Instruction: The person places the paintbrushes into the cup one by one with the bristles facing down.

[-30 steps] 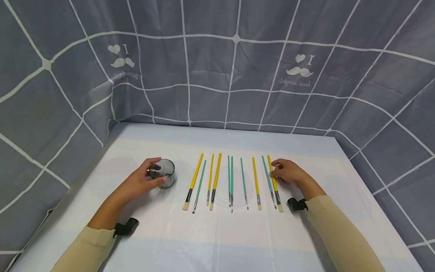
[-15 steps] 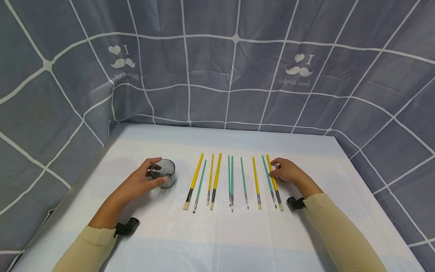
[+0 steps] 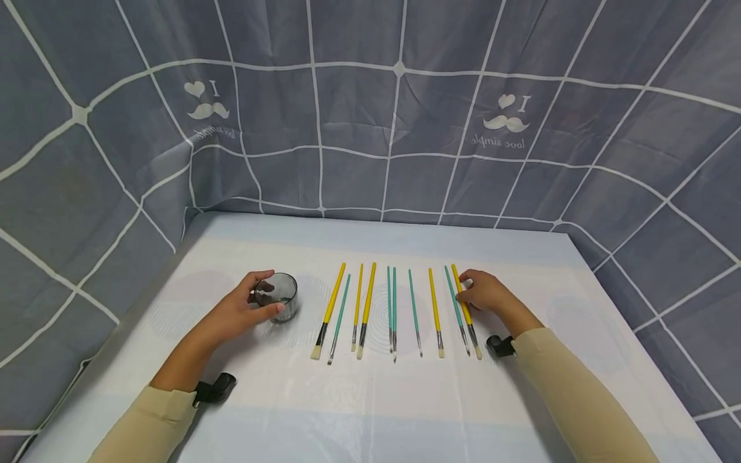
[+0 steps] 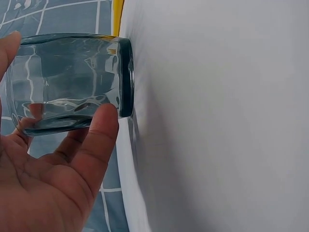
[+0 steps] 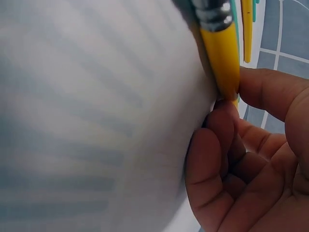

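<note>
My left hand (image 3: 237, 312) holds a clear drinking glass (image 3: 286, 297), its thumb on the near side and fingers around the far side. In the left wrist view the glass (image 4: 72, 82) stands with its thick base at the white tabletop. On the right, my right hand (image 3: 487, 292) pinches the handle of a yellow paintbrush (image 3: 457, 278), the last in a row of brushes. The right wrist view shows the thumb on the yellow handle (image 5: 224, 60) just below its metal ferrule, with fingers curled at the table surface. A teal paintbrush (image 3: 453, 289) lies close beside it.
Several more yellow and teal brushes lie spread between the hands, bristles toward me, such as a thick yellow brush (image 3: 334, 299) nearest the glass. Grey checked cloth (image 3: 359, 128) hangs behind and at both sides of the white table (image 3: 324, 418).
The yellow paintbrush in my right hand has turned slightly, its handle end shifting left along with the hand. My left hand and the glass stay in place.
</note>
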A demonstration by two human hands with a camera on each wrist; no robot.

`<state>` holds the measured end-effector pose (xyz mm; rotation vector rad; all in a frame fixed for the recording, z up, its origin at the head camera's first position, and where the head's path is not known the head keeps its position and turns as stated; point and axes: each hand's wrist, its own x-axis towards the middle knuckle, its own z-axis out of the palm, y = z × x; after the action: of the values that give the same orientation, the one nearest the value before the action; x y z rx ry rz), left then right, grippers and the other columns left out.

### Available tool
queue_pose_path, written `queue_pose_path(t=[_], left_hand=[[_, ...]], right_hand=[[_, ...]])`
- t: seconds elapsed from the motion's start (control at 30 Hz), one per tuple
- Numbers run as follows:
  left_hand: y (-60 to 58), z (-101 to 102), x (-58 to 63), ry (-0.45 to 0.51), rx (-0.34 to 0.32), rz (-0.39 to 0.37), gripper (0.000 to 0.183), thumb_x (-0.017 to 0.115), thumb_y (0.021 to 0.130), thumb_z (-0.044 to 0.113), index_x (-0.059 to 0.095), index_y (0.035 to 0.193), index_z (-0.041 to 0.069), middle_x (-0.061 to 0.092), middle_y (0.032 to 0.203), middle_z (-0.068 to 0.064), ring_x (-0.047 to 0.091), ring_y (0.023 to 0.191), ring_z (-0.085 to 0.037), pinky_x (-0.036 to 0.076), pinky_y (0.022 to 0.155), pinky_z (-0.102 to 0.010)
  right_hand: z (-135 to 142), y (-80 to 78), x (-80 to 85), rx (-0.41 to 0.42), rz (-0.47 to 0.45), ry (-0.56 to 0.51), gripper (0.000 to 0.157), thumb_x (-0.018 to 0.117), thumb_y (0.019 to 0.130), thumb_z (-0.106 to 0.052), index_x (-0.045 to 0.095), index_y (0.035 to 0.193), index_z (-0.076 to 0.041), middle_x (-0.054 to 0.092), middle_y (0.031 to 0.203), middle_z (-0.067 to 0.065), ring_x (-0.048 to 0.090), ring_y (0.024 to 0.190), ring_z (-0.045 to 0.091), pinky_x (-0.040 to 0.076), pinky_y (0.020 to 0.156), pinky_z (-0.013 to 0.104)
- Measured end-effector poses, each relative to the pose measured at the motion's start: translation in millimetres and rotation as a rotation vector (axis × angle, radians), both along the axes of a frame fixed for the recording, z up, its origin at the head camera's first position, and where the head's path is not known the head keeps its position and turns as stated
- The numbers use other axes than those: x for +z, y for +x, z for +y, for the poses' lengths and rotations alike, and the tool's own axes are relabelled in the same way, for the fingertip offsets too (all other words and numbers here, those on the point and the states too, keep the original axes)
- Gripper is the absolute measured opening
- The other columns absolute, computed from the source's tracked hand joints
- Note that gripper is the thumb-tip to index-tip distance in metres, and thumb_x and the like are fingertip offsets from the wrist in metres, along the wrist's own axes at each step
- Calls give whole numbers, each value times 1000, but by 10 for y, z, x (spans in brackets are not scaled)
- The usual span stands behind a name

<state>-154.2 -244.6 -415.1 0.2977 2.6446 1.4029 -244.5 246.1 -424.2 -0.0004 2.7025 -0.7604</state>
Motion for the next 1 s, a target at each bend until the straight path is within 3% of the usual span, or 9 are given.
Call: queue_pose_path(t=[0.33, 0.57, 1.0], left_hand=[[8, -14, 10, 8, -3, 1, 79, 72, 93, 33, 28, 154, 11, 48, 138, -24, 46, 128, -42, 39, 97, -56], [-6, -12, -11, -8, -6, 9, 78, 71, 93, 33, 28, 153, 10, 48, 137, -24, 45, 127, -43, 39, 97, -57], [0, -16, -18, 4, -11, 12, 77, 72, 93, 33, 28, 153, 11, 48, 138, -24, 47, 127, -42, 39, 98, -57]], right_hand=[[-25, 2, 36, 7, 26, 4, 43, 68, 91, -14, 56, 128, 3, 61, 102, 17, 57, 74, 23, 47, 67, 34], [48, -5, 70, -23, -24, -128, 48, 65, 94, -12, 50, 137, 3, 61, 104, 18, 61, 74, 20, 52, 65, 31], [69, -21, 273, -16, -59, -350, 53, 57, 100, -11, 38, 149, -4, 57, 111, 21, 63, 85, 26, 56, 75, 39]])
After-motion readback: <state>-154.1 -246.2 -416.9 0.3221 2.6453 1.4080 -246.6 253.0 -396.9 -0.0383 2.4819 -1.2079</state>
